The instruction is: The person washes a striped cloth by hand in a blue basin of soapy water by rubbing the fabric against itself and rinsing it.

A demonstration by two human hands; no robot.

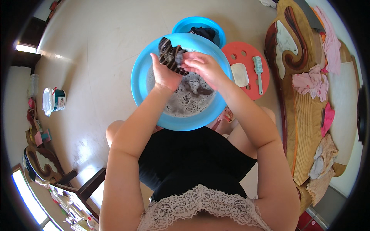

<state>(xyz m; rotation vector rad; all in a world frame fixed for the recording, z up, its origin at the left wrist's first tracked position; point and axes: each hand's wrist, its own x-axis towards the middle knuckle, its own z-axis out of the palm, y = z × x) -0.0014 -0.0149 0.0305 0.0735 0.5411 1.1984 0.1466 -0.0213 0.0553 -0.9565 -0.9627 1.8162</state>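
A dark sock-like cloth with pale stripes (167,55) is held over a large blue plastic basin (141,83). My left hand (165,75) supports it from below and the left, thumb raised apart, fingers behind the fabric. At the cloth's right side, the bent fingers of my right hand (203,65) grip a bunched greyish part, slightly blurred. Beneath both hands is cloudy grey soapy water (185,105) topped with bubbles. Another dark brown cloth (203,91) shows partly through the suds; its shape is mostly hidden.
Beyond the large basin sits a smaller blue basin (185,21) holding dark cloth (203,32). A red round stool (245,50) with holes carries a white soap bar (240,75) and a pale green scrub brush (258,72). A carved wooden bench (303,130) stands right; a white bucket (49,101) left.
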